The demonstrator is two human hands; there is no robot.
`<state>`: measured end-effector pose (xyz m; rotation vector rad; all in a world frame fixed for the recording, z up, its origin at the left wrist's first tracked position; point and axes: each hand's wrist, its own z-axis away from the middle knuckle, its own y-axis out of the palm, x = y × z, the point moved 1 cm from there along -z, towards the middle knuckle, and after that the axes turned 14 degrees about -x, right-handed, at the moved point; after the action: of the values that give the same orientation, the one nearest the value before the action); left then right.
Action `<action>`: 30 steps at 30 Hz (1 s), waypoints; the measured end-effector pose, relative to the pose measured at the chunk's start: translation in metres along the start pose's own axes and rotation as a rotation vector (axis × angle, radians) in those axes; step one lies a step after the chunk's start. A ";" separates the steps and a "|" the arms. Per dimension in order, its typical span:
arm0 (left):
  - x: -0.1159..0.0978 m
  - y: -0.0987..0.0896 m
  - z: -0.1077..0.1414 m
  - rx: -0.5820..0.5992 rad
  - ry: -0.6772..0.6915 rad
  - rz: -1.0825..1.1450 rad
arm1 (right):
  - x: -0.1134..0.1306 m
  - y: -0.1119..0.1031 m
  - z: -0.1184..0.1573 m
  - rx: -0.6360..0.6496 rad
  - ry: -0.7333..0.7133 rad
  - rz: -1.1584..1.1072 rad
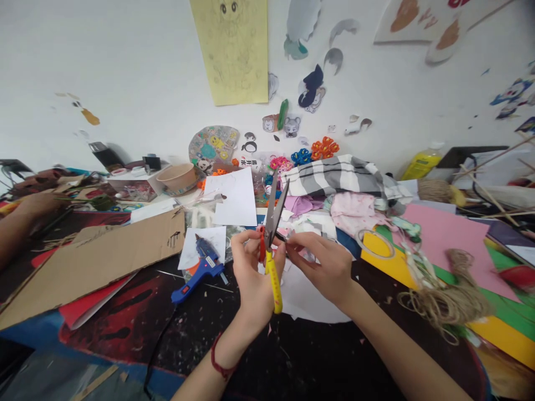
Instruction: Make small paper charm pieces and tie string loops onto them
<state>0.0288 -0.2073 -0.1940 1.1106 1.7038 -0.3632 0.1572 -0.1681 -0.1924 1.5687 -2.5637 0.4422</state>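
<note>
My left hand (253, 284) grips a pair of scissors (273, 267) with a yellow handle loop and a red one. The blades point up toward the wall and stand slightly apart. Close beside them, my right hand (324, 262) is closed in a pinch on a small dark piece (281, 236), whose kind I cannot make out. Beneath both hands lies white paper (311, 298) on the dark table. A blue glue gun (204, 267) rests on a white sheet to the left of my left hand.
Cardboard (112, 256) covers the left side, where another person's hand (35, 209) reaches in. To the right lie a tape roll (376, 243), twine (455, 295) and pink paper (447, 239). Checked cloth (343, 178) and a clay-coloured bowl (178, 178) are near the wall.
</note>
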 end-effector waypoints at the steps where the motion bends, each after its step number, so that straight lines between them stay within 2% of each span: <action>1: 0.000 0.000 0.000 -0.003 -0.003 -0.001 | 0.001 0.000 -0.001 -0.007 0.000 0.004; 8: 0.000 0.003 0.001 -0.029 -0.010 0.000 | 0.005 0.000 -0.001 -0.088 0.122 0.003; 14: -0.001 0.005 0.003 -0.033 -0.011 0.028 | 0.004 -0.001 0.000 -0.153 -0.066 0.108; 20: -0.001 0.008 0.006 -0.029 -0.017 0.016 | 0.001 0.000 0.003 -0.196 -0.081 0.049; 23: -0.003 0.006 0.005 0.008 -0.015 -0.002 | 0.000 0.000 0.002 -0.197 0.053 -0.066; 26: -0.004 -0.008 -0.002 0.073 0.035 -0.101 | -0.002 -0.002 0.000 -0.154 0.314 -0.194; 28: -0.004 -0.024 -0.009 0.133 0.141 -0.256 | -0.004 -0.004 -0.001 -0.105 0.488 -0.267; 30: -0.003 -0.045 -0.017 0.147 0.340 -0.467 | -0.007 -0.005 -0.003 -0.072 0.617 -0.332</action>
<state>-0.0170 -0.2209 -0.1958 0.9034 2.2749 -0.6252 0.1645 -0.1638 -0.1904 1.4941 -1.8091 0.6598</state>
